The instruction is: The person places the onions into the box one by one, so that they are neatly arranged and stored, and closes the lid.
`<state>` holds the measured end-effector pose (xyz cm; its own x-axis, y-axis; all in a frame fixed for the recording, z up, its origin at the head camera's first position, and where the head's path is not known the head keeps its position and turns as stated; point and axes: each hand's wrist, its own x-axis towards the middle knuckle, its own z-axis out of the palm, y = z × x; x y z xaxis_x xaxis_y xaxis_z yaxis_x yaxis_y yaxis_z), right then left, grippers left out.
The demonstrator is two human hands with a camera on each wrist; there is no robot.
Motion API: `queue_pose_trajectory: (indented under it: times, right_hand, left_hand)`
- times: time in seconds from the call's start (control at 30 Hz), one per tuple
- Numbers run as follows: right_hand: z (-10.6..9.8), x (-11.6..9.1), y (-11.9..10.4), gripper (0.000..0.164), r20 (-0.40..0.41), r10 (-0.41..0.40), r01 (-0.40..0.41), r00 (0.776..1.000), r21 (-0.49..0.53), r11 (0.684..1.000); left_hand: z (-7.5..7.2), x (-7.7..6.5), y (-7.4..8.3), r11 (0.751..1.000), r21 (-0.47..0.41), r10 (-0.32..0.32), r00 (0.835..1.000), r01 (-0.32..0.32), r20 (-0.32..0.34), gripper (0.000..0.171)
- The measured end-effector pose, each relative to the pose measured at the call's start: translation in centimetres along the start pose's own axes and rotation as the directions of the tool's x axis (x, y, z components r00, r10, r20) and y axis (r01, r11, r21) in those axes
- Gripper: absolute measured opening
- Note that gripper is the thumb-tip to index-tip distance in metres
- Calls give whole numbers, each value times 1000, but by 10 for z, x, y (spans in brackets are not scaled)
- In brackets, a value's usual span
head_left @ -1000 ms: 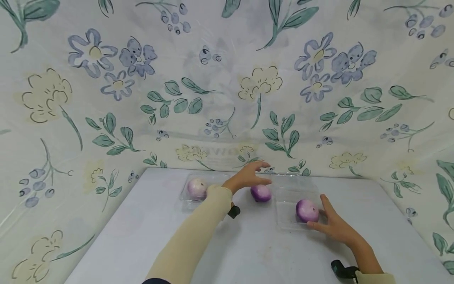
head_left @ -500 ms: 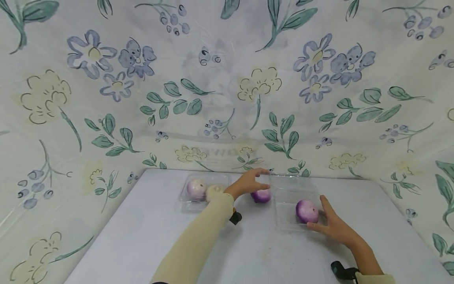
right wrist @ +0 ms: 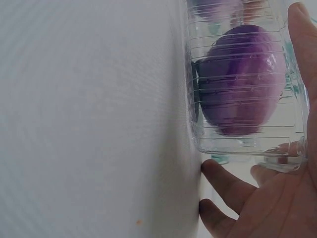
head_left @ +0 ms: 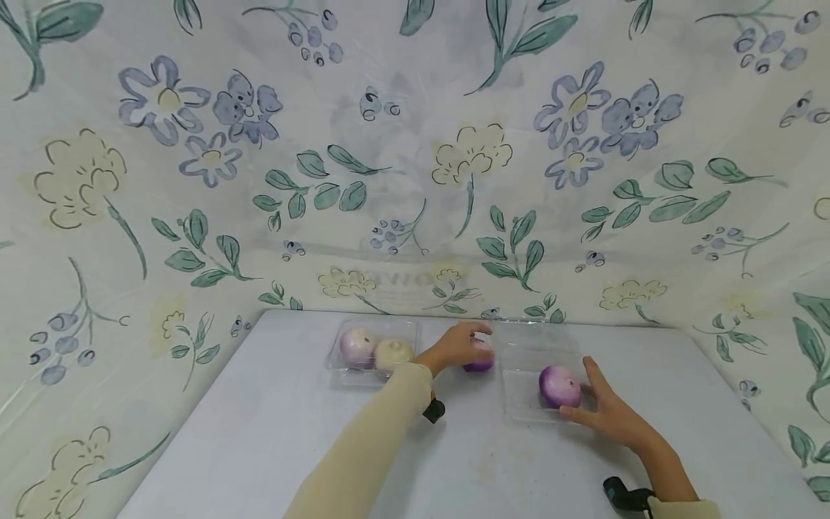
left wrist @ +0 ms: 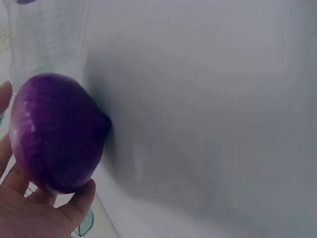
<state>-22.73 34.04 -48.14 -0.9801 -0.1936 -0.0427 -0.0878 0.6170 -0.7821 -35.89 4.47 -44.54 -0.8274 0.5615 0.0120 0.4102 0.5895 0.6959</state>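
A purple onion (head_left: 480, 358) is on the white table in the middle of the head view. My left hand (head_left: 454, 346) reaches over it, and in the left wrist view the thumb (left wrist: 81, 201) and fingers curl round the onion (left wrist: 59, 131). To its right, a clear plastic box (head_left: 521, 400) with its lid folded back has another purple onion (head_left: 560, 386) in it. My right hand (head_left: 609, 411) rests at that box's right front corner with spread, fairly straight fingers. In the right wrist view the box wall (right wrist: 247, 146) stands between this hand and the onion (right wrist: 242, 79).
At the left, a second clear plastic box (head_left: 333, 367) contains a pale pinkish onion (head_left: 357, 347) and a cream-coloured onion (head_left: 393, 353). A flower-printed sheet (head_left: 415, 180) hangs behind the far edge of the white table (head_left: 259, 432).
My left hand has come down from above the middle onion and closed round it. The right hand has stayed by the box corner. The cream onion is now in fuller view.
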Motion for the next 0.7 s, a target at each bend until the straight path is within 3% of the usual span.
queue_pose_trajectory:
  times: [0.3,0.7]
  right_hand:
    - [0,-1,-2,117,4,8,-8,1000,-17,1000]
    - [0,-1,-4,118,17,31,-30,999,-27,999]
  left_hand:
    - [5,-7,0,996,-41,-74,997,74,23,45]
    - [5,-8,3,999,34,-31,999,29,44,38]
